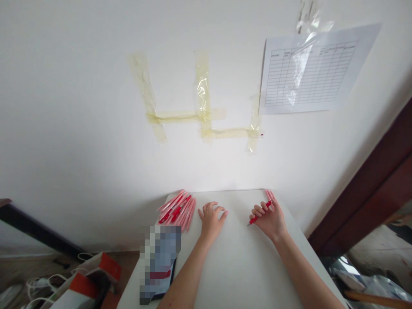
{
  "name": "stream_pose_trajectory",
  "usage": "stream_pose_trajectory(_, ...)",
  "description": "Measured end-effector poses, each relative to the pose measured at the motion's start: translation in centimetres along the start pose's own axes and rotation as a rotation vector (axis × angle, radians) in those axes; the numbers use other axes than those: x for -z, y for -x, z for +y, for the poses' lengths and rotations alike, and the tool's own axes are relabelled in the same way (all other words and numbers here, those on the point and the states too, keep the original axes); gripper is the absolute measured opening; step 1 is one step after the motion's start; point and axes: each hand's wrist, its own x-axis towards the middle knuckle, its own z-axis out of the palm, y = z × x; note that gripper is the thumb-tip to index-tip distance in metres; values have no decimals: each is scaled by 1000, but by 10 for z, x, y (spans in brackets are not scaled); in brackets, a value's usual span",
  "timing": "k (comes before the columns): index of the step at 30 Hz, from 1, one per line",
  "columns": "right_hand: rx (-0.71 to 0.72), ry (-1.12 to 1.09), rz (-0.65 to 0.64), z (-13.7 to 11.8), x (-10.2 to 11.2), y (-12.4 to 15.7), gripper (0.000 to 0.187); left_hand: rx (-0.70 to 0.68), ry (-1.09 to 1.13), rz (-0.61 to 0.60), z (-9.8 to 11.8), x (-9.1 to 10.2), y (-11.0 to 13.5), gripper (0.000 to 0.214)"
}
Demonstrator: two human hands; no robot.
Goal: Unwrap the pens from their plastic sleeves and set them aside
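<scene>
In my right hand (268, 219) is a red pen (253, 220), its tip pointing down and to the left, the fingers curled round its barrel. Behind that hand, a few pink pens (268, 194) lie at the table's far right corner. My left hand (211, 219) rests over the white table (238, 266) with fingers bent and apart, and I see nothing in it. To its left sits a heap of pink and red pens (178, 209) at the far left corner, not touching the hand.
A phone-like device (163, 289), partly blurred out, lies at the table's left edge. The wall (96, 128) behind carries yellowed tape (202, 94) and a printed table sheet (309, 73). Orange and white bags (86, 279) stand on the floor at left. Dark red wood (363, 193) borders the right.
</scene>
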Motion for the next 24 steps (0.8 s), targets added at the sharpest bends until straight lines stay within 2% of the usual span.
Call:
stream_pose_trajectory(9, -55, -155, -8, 2, 0, 1, 47, 20, -7, -26, 0, 0, 0, 14)
stream_pose_trajectory(16, -36, -120, 22, 3, 0, 0, 46, 26, -31, -55, 0, -1, 1, 13)
stream_pose_trajectory(24, -71, -314, 50, 5, 3, -2, 46, 28, -38, -107, 1, 2, 1, 16)
